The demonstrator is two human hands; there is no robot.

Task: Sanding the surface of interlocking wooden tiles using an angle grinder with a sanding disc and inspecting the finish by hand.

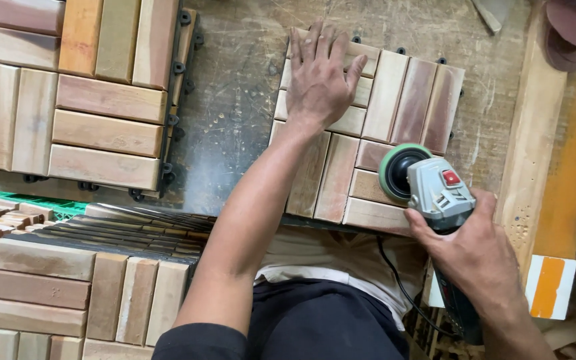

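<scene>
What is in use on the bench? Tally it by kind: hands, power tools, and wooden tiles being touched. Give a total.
Hands: 2, the left hand flat on the tile, the right hand gripping the tool
Power tools: 1, a grey sander with a green-rimmed pad
Touched tiles: 1, the wooden tile
Total: 4

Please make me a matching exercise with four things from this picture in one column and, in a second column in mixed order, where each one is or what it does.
1. left hand
2. right hand
3. sanding pad
4. stacked tiles

a. grips the grey sander
b. top left of the bench
c. pressed flat on the wooden tile
d. green-rimmed, on the tile's near right part

Pairs: 1-c, 2-a, 3-d, 4-b
</scene>
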